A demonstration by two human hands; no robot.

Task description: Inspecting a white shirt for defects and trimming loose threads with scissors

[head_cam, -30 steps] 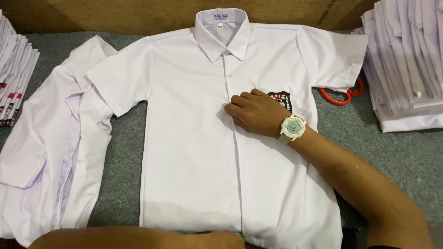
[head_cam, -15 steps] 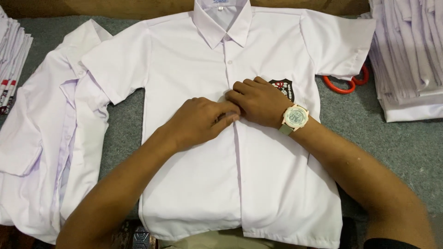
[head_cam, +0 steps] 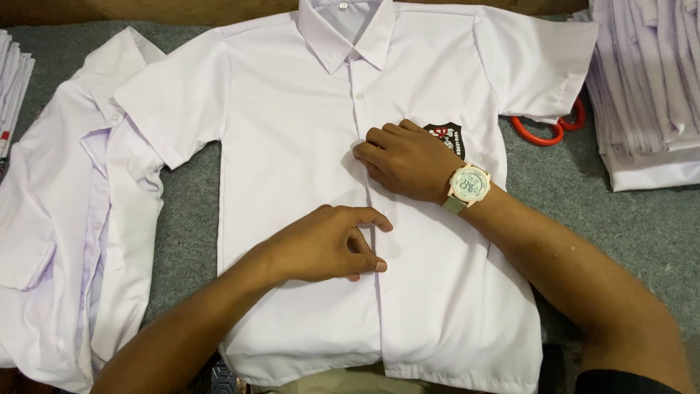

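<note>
1. While the white short-sleeved shirt (head_cam: 306, 146) lies face up and spread flat, collar at 12 o'clock and hem at 6, both hands sit on its button placket near centre.
2. Right hand (head_cam: 408, 157), w/ a pale wristwatch (head_cam: 468, 186), is loosely curled, fingertips pressing the placket just beside the dark chest badge (head_cam: 448, 135); it grips nothing.
3. Left hand (head_cam: 328, 244), at 7 o'clock from the right, has thumb and fingers pinched together on the front edge of the cloth.
4. Edges: the sleeve at 9 o'clock overlaps a second white shirt (head_cam: 65, 219); the sleeve at 2 o'clock partly covers red scissors (head_cam: 547, 128).
5. Open room: grey felt-like table surface (head_cam: 642, 226) shows at 3–4 o'clock and in a strip at 8.
6. Stacks of folded white shirts (head_cam: 649, 87) stand at 2 o'clock; another pile edge (head_cam: 14, 95) at 10.
</note>
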